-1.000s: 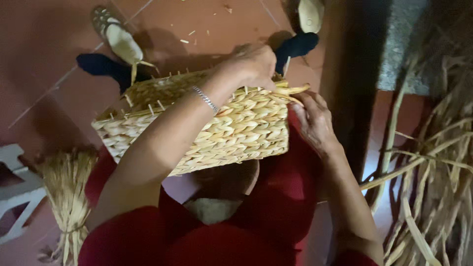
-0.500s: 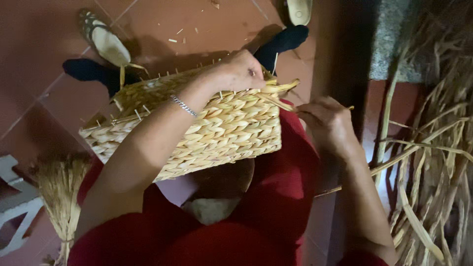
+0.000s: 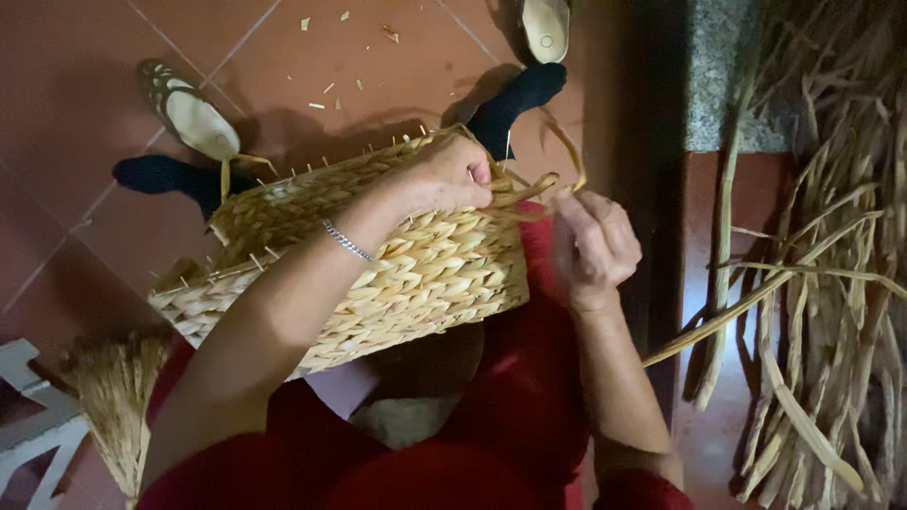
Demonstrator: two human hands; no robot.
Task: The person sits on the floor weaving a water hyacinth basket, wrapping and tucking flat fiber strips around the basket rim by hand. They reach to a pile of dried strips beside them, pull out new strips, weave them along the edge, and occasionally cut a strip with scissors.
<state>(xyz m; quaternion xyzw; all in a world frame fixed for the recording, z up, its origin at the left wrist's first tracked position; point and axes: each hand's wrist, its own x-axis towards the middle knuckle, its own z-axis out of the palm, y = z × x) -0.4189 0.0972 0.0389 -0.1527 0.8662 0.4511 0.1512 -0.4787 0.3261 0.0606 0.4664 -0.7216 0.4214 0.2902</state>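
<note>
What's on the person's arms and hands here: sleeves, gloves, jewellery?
Both hands are bare, no gloves. The left hand has a thin silver chain bracelet at the wrist and a bare forearm. The right hand shows no ring or bracelet; its forearm is bare too, with a red sleeve starting near the elbow.

Home craft spot, basket weaving on the floor, not a factory. Terracotta tile floor (image 3: 85, 104) littered with straw scraps (image 3: 359, 57). Loose sandals (image 3: 189, 113) kicked off beside socked feet (image 3: 515, 99). Big heap of dried reed (image 3: 831, 283) stacked at right against a speckled stone ledge (image 3: 723, 76). Tied bundle (image 3: 113, 406) of the same fibre at lower left, next to a white plastic chair (image 3: 28, 425). Half-woven basket (image 3: 378, 255) resting on a lap in red cloth. No desk, no machines, only hand work. Dim indoor light, dark doorway-like gap beside the ledge.
</note>
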